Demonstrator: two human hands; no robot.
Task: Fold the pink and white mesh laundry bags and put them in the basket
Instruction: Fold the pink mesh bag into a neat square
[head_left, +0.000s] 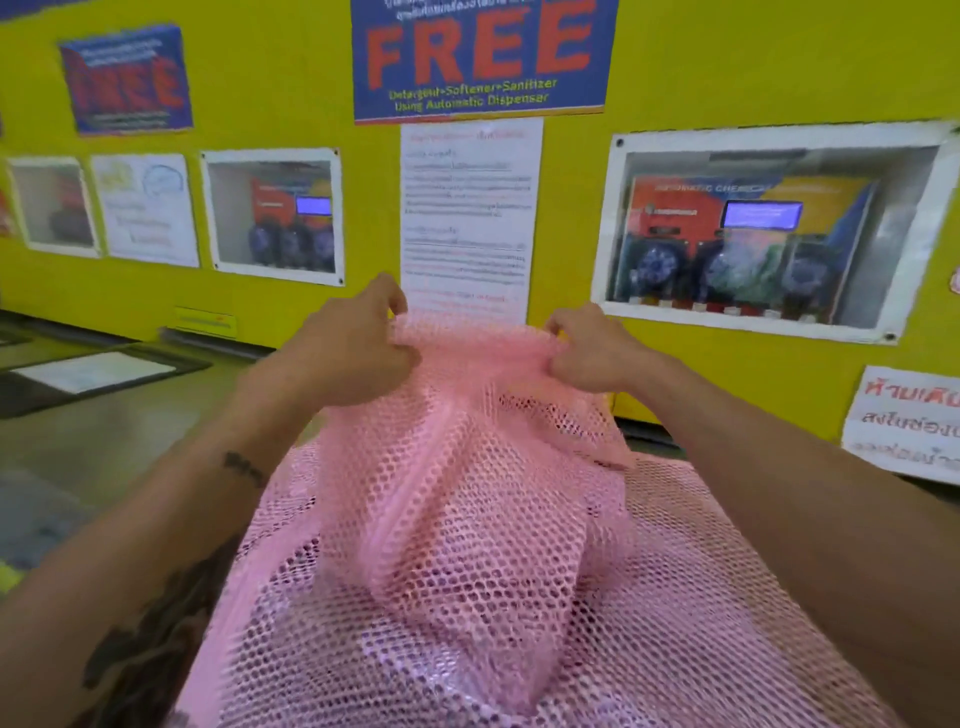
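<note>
pink mesh bag (467, 545), lower part cut off

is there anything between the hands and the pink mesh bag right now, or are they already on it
Nothing stands between them. The left hand and the right hand both pinch the top edge of the pink mesh bag, holding it up in front of the yellow wall. The basket is not in view.

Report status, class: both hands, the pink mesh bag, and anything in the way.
Left hand and right hand: each has a grip on the top edge of the pink mesh bag. Bag held up, unfolded, hanging loose. No basket in view. Nothing in the way.
</note>
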